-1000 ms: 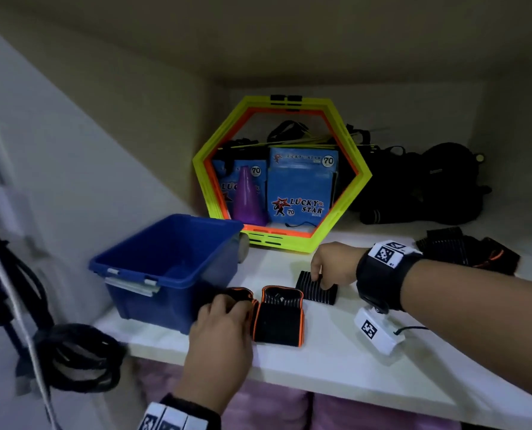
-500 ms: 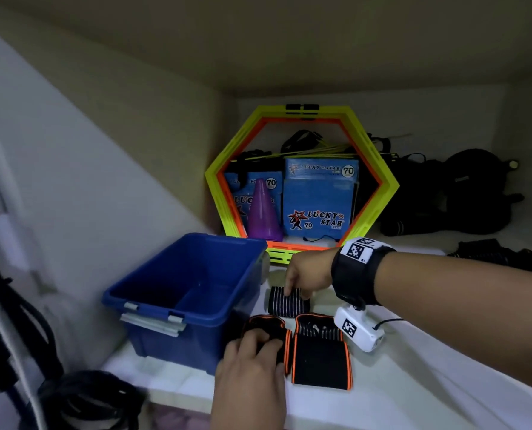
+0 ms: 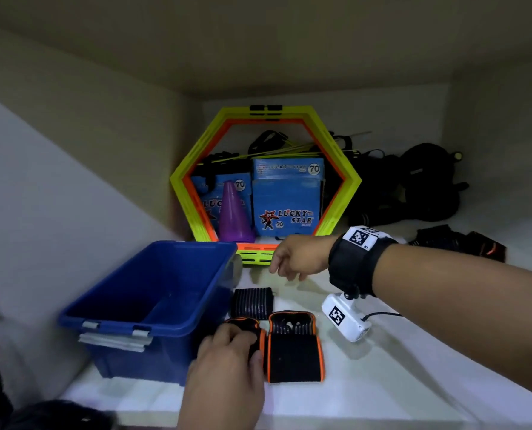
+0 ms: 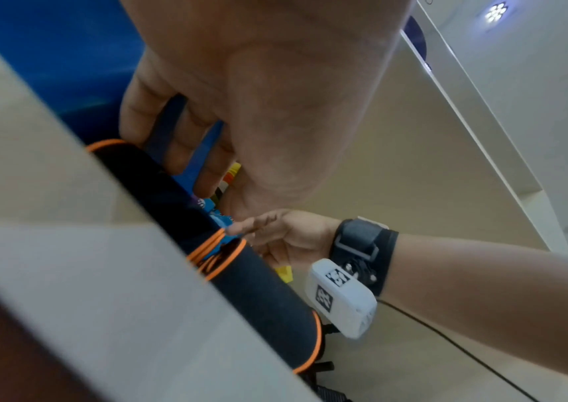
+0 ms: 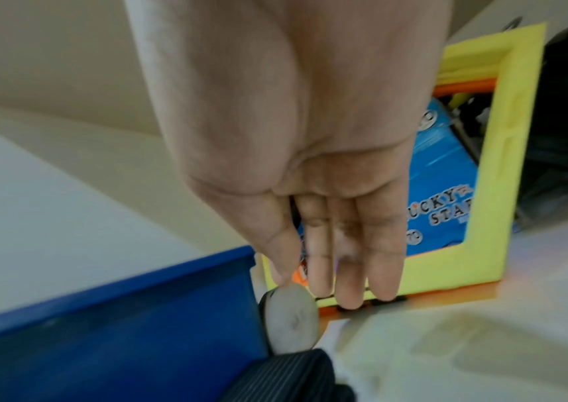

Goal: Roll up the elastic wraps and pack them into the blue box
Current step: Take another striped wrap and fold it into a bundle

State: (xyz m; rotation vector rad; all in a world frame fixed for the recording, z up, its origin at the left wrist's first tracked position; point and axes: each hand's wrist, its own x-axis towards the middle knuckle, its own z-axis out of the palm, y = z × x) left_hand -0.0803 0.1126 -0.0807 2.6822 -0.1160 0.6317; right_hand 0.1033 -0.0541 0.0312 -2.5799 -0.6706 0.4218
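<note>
The left hand lies on top of an orange-edged wrap at the shelf's front edge, fingers bent over it and pressing down. From the left wrist view the fingers curl over the wrap's far end, so I take it as a hold, though how firm I cannot tell. Just right of those fingers, touching the first, a second orange-edged wrap lies flat. Just beyond the fingertips sits a ribbed black wrap, already rolled, close to the wall of the blue box, which stands just left of the hand. Nothing can be seen inside the box.

The right hand hangs in the air beyond the ribbed roll, fingers straight and loosely together, holding nothing. Below its fingertips is bare shelf; the ribbed roll lies nearer the wrist than the fingertips. More dark wraps lie well off to the right of that hand.

To me this looks like the rolling stage: no wrap packed yet, one rolled, two flat under or beside the left hand. The next move, I judge, calls for the free right hand to come to the wrap under the left fingers, so one hand pins an end while the other turns it tight. The elastic may spring open if let go early.
</note>
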